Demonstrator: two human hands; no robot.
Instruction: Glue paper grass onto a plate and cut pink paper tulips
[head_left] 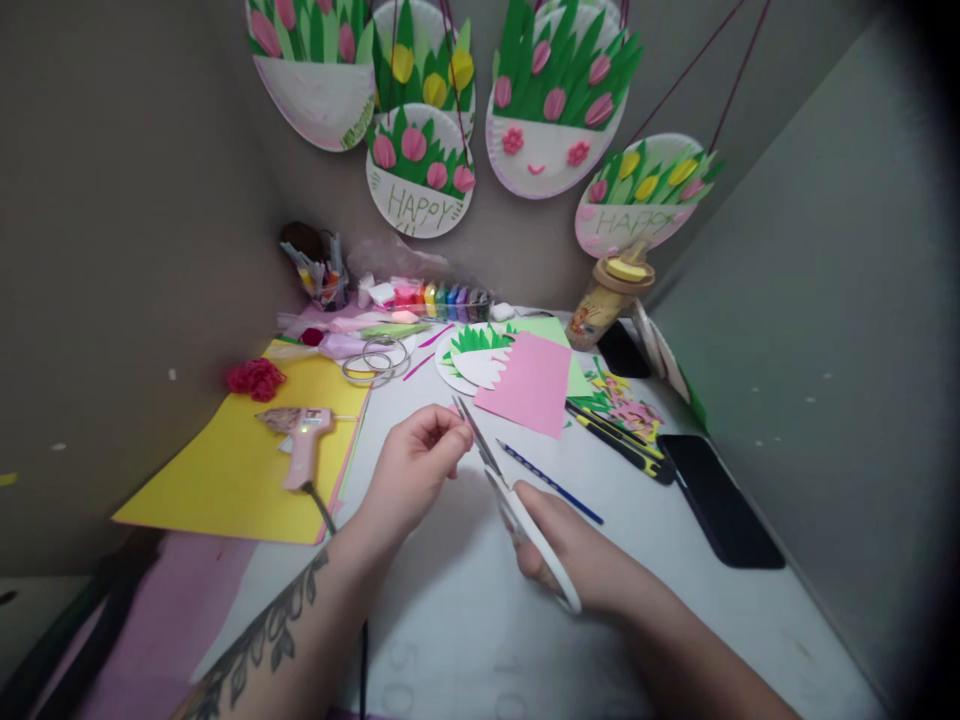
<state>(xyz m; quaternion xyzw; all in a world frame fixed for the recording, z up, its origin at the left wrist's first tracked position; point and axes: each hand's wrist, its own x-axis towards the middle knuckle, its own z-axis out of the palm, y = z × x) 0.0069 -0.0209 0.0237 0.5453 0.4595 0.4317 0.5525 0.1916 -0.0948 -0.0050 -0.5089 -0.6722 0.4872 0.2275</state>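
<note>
My right hand [551, 535] is closed round the white handles of a pair of scissors [536, 530], whose blades point up and to the left, slightly apart. Close to the blade tips, my left hand [424, 455] pinches a small pink piece of paper [466, 425], mostly hidden by the fingers. Beyond the hands lies a pink paper sheet [529, 385] with a scalloped left edge. It partly covers a paper plate with green paper leaves [480, 345]. A dark blue pencil [551, 482] lies just past the scissors.
Yellow paper [202, 470] with a pink glue gun [304, 440] is at left. Black-and-yellow cutters [622, 445], a phone [720, 500] and paper scraps [626, 405] lie at right. A lidded cup [609, 300] stands behind. Decorated paper plates [559, 110] hang on the wall.
</note>
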